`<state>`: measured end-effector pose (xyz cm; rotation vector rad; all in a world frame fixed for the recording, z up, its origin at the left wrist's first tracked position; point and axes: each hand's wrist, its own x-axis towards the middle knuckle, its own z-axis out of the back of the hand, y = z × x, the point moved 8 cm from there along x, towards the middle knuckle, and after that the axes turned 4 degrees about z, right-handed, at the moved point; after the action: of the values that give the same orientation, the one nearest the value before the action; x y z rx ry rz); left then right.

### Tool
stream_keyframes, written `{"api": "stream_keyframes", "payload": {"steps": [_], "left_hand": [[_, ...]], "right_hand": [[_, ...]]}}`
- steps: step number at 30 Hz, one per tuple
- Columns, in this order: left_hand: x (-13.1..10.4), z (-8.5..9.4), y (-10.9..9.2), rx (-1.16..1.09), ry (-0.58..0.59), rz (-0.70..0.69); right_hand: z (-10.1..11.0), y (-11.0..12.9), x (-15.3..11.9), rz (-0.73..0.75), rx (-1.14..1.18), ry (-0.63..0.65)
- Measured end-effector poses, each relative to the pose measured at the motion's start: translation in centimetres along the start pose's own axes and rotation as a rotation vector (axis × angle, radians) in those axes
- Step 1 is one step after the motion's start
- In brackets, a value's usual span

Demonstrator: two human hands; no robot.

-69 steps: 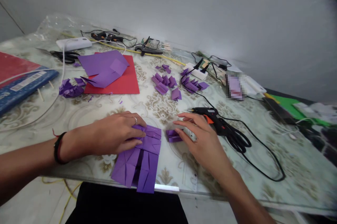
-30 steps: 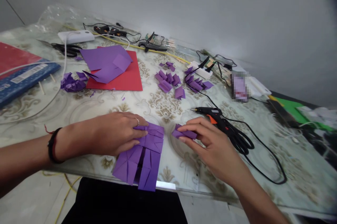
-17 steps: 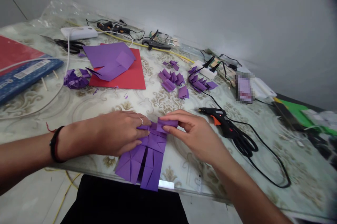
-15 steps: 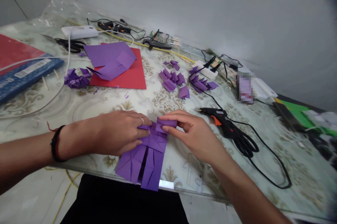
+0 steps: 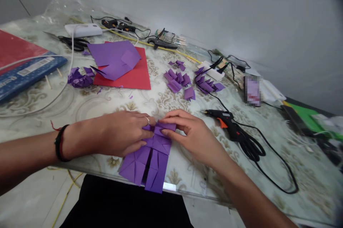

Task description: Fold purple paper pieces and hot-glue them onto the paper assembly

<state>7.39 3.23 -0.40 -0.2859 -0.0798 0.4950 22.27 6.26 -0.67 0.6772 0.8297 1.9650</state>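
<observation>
A larger folded purple paper piece (image 5: 155, 171), made of creased panels with a dark gap down its middle, lies at the table's front edge and overhangs it slightly. My left hand (image 5: 120, 133), wearing a ring, rests over its upper left part, the fingers closed on the paper; their tips are partly hidden. Between the thumb and fingers of my right hand (image 5: 193, 133) is a small folded purple paper strip (image 5: 168, 127). This strip sits against the upper edge of the larger piece, right beside my left fingertips.
A black glue gun (image 5: 227, 121) lies to the right with its cord looped. Several small folded purple papers (image 5: 175, 81) are scattered behind my hands. A red sheet (image 5: 140, 74), a cut purple sheet (image 5: 115, 55), crumpled purple paper (image 5: 80, 77) and scissors (image 5: 73, 43) lie farther left.
My right hand has shifted slightly left, bringing the small strip further over the larger piece's upper edge. My left hand keeps its place on the paper. The view has moved a little.
</observation>
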Motion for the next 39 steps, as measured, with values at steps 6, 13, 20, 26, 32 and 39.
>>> {"api": "stream_keyframes", "payload": {"steps": [6,13,20,26,32,39], "left_hand": [[0.1,-0.1,0.2,0.007,-0.012,-0.002],[0.1,0.1,0.0,0.053,-0.087,-0.060],[0.1,0.0,0.1,0.034,-0.045,-0.025],[0.2,-0.1,0.1,0.023,0.013,0.015],[0.2,-0.1,0.1,0.015,0.017,0.013],[0.0,-0.1,0.1,0.001,0.012,0.020]], "right_hand": [[-0.3,0.4,0.1,0.053,-0.101,0.002],[-0.3,1.2,0.3,0.080,-0.192,0.011],[0.0,1.4,0.3,0.104,-0.268,0.058],[0.2,1.4,0.2,0.121,-0.233,0.060],[-0.2,1.8,0.3,0.094,-0.194,0.077],[-0.3,1.8,0.4,0.085,-0.165,0.060]]}}
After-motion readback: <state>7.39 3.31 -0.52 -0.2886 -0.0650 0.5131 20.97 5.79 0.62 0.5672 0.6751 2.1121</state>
